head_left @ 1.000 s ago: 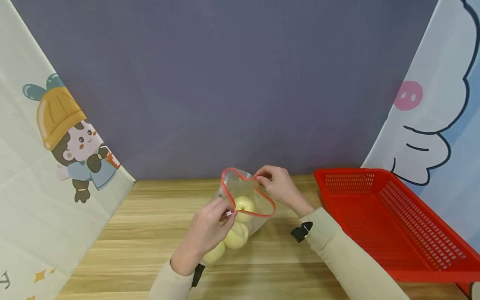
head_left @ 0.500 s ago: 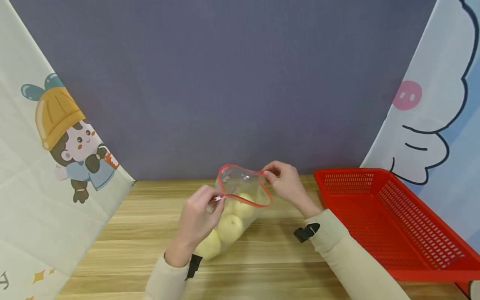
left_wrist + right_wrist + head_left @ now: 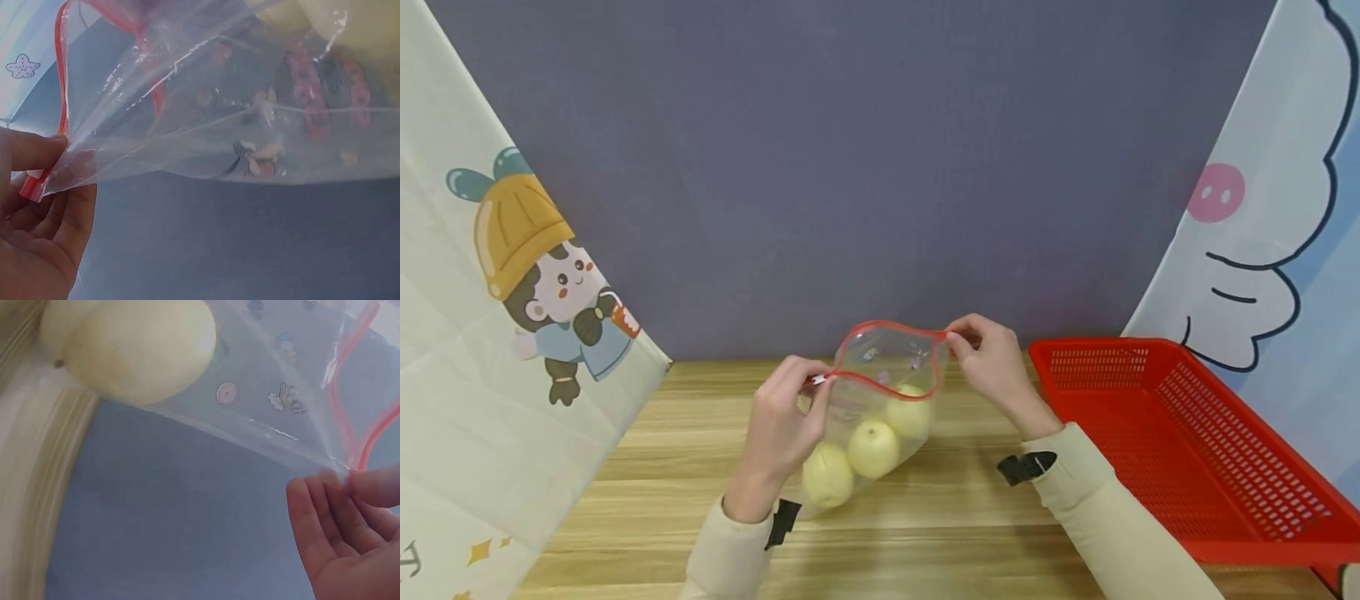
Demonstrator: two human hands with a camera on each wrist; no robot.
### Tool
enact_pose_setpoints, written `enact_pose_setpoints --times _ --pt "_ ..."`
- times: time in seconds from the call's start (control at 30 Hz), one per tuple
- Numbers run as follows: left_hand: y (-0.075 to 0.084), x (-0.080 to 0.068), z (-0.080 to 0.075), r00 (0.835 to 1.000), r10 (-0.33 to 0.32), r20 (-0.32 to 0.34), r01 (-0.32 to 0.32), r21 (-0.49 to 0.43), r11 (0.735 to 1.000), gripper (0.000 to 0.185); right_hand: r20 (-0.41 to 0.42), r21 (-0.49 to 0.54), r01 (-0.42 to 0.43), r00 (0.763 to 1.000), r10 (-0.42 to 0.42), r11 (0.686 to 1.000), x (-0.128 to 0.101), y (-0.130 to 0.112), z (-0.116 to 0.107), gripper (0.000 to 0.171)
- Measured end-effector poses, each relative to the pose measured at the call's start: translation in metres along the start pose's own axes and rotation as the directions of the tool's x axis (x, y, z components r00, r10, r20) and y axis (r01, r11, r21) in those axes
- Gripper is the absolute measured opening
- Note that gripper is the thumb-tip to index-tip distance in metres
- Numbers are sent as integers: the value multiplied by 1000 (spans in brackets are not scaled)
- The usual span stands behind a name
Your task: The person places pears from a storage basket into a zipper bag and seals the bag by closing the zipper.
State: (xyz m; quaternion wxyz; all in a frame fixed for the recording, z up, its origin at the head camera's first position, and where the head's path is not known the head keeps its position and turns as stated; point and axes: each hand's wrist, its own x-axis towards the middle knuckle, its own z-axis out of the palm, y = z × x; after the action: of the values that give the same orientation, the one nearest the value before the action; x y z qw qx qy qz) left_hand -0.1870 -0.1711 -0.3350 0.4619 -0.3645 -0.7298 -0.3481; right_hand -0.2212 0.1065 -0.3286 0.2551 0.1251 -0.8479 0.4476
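Observation:
A clear zipper bag (image 3: 861,408) with a red zip edge and small cartoon prints is stretched between my two hands, its mouth gaping. Inside it lie several round, pale yellow fruits (image 3: 873,449), lined up toward the lower left. My left hand (image 3: 786,417) pinches the mouth's left corner between thumb and fingers, beside the small white zip slider (image 3: 819,379). At the opposite corner my right hand (image 3: 992,362) pinches the zip's end; the right wrist view shows the thumb (image 3: 378,485) pressing the plastic against the fingers. One fruit (image 3: 140,350) shows large there through the film.
A red plastic basket (image 3: 1187,546) with perforated walls stands on the right side of the wood-grain table (image 3: 647,500). A dark grey backdrop (image 3: 880,167) rises behind, with printed cartoon sheets at left and right.
My hands have spread apart, the left going left and up, the right going right and slightly up. The bag's mouth is stretched wider, and the fruits show more fully.

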Motion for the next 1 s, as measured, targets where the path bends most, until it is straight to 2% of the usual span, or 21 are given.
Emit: enact_pose_setpoints --times 0.17,0.57,0.77,1.0 --pt "-3 2 -2 999 -32 -22 33 22 999 22 -31 -20 13 999 -14 1000 -3 -2 -9 9" --pt "-14 5 -4 996 -86 -13 86 46 995 16 -81 -34 0 997 -3 999 -8 10 -24 8" --pt "-22 6 -4 993 -117 -4 117 14 993 6 -104 -30 -14 995 11 999 -10 14 -30 9" --pt "-29 8 -3 986 -163 14 164 -24 986 7 -126 -33 -26 992 21 999 -12 17 -38 8"
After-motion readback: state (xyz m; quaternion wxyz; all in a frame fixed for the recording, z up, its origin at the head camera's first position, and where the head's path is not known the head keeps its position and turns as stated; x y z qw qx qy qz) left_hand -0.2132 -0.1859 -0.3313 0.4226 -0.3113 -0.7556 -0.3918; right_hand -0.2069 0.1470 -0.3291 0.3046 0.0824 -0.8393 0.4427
